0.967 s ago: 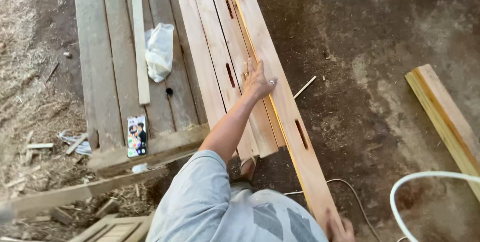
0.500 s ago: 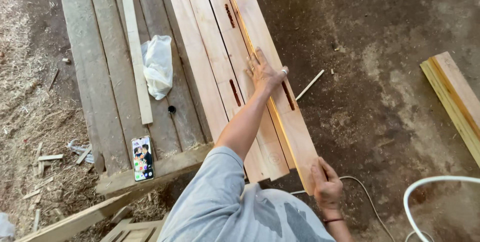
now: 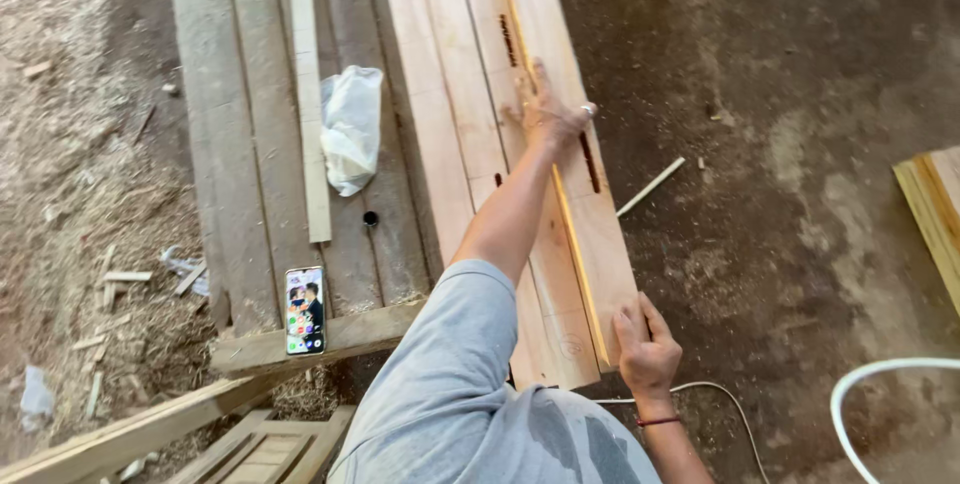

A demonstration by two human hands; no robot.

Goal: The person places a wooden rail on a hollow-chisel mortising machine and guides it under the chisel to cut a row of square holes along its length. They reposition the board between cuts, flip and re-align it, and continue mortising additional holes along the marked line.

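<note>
A long pale wooden plank [image 3: 560, 74] with dark slots cut in it lies on edge, tilted, at the right side of a stack of planks [image 3: 440, 114]. My left hand [image 3: 548, 116] reaches forward and rests on this plank's upper edge, fingers spread over it. My right hand [image 3: 645, 344] grips the plank's near end, fingers wrapped round its corner. A red band sits on my right wrist. My grey sleeve and shoulder fill the bottom middle of the view.
An old grey plank bench [image 3: 250, 144] carries a thin lath [image 3: 308, 94], a crumpled white bag [image 3: 352, 129] and a lit phone [image 3: 305, 310]. Sawdust and offcuts lie at left. On the dirt floor: a small stick [image 3: 650, 187], a white hose [image 3: 880, 384], yellowish boards [image 3: 935, 214].
The slotted plank has slid toward me and my right hand has come into view gripping its near end. My left hand stays on its upper edge.
</note>
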